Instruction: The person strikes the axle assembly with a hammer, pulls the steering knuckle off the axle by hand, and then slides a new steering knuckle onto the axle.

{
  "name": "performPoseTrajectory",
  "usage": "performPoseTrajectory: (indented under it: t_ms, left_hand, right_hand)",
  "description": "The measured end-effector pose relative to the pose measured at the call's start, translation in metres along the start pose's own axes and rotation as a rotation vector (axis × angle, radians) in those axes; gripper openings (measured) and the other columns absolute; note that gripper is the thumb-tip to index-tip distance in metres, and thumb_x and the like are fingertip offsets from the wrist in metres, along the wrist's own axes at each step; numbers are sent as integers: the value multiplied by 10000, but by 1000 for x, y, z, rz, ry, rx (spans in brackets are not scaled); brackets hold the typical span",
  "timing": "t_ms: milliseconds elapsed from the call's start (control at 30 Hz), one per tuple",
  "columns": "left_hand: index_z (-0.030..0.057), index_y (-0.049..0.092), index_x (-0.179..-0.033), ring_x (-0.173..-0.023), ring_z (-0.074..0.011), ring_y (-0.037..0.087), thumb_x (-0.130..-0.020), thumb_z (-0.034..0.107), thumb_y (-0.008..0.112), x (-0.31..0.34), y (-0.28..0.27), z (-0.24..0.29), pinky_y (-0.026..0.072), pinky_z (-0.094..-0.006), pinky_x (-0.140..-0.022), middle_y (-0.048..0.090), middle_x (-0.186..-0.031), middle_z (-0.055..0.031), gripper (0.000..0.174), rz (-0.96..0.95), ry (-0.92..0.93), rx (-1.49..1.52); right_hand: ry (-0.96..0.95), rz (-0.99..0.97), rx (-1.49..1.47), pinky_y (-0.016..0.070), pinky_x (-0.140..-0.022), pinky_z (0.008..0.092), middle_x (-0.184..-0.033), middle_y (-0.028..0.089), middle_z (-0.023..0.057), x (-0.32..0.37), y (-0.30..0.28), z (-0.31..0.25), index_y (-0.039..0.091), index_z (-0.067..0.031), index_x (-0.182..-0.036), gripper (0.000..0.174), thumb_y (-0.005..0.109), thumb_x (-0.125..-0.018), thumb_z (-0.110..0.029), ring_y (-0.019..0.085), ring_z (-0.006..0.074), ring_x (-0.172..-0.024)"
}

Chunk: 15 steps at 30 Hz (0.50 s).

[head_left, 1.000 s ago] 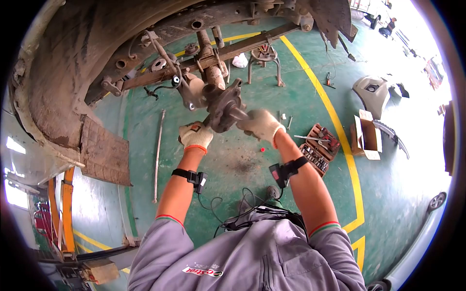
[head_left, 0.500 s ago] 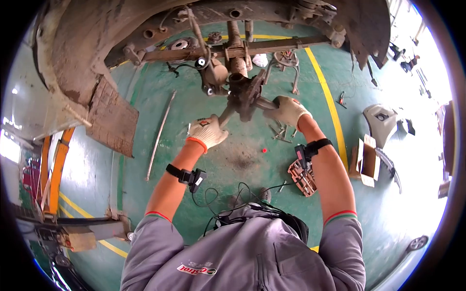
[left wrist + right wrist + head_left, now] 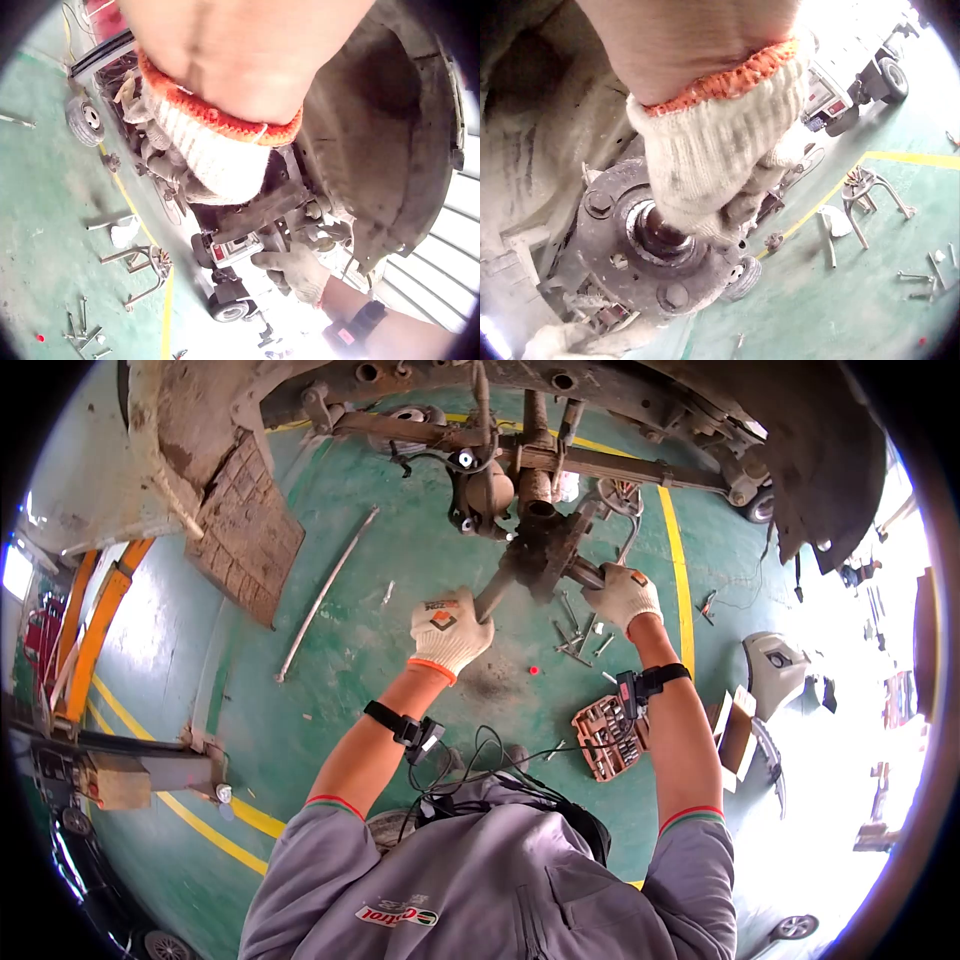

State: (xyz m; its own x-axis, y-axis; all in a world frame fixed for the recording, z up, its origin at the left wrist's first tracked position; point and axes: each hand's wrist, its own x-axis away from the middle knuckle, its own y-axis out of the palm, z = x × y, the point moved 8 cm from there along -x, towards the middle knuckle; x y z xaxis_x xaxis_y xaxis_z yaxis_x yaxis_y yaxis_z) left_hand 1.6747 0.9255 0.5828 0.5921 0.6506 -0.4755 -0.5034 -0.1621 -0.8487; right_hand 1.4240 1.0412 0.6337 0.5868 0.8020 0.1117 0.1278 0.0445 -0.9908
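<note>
A rusty steering knuckle point(image 3: 543, 552) hangs at the end of the truck's axle, ahead of the person. My left hand point(image 3: 452, 628), in a cream knit glove with an orange cuff, grips the knuckle's bar-like arm point(image 3: 493, 592) on the left. On the other side my gloved right hand point(image 3: 625, 598) holds the outer end of the spindle point(image 3: 584, 571). Up close in the right wrist view, the knuckle's round bolted flange point(image 3: 600, 247) surrounds the spindle's base, and the glove hides the tip. The left wrist view shows the left glove point(image 3: 210, 157) from behind, its fingers hidden.
A leaf spring point(image 3: 620, 466) and a mud flap point(image 3: 248, 530) border the work area. On the green floor lie a long rod point(image 3: 325, 595), several loose bolts point(image 3: 572, 635), a red cap point(image 3: 534, 670) and a socket set point(image 3: 606, 738). A stool point(image 3: 622, 510) stands behind.
The head view has shifted, so the truck parts sit farther right. The knuckle has turned, its spindle pointing more to the right, and both hands have moved with it, now wider apart.
</note>
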Motion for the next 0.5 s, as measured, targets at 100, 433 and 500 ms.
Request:
performPoseTrajectory:
  t_ms: [100,433,500]
  left_hand:
    - [85,643,-904,-597,-315,670,-734,349,774,1,-3,2,533,-435,-575,671,-745,-116,341,40,4,25]
    - [85,653,-875,-646,-316,678,-726,337,770,0,-7,2,530,-451,-626,677,-739,-113,315,92,11,32]
    - [86,650,-872,-638,-314,674,-725,338,771,1,-7,2,526,-449,-622,676,-737,-112,316,103,24,35]
  right_hand:
    - [-15,-4,6,561,-909,436,-1061,735,229,-3,2,0,718,-37,-1084,505,635,-824,-461,704,393,-1035]
    - [-5,20,-5,556,-907,451,-1091,731,232,-3,4,3,712,-39,-1084,502,633,-836,-468,694,402,-1059]
    - [-3,16,-7,555,-907,454,-1094,731,231,-2,4,2,708,-41,-1102,506,636,-841,-468,694,403,-1057]
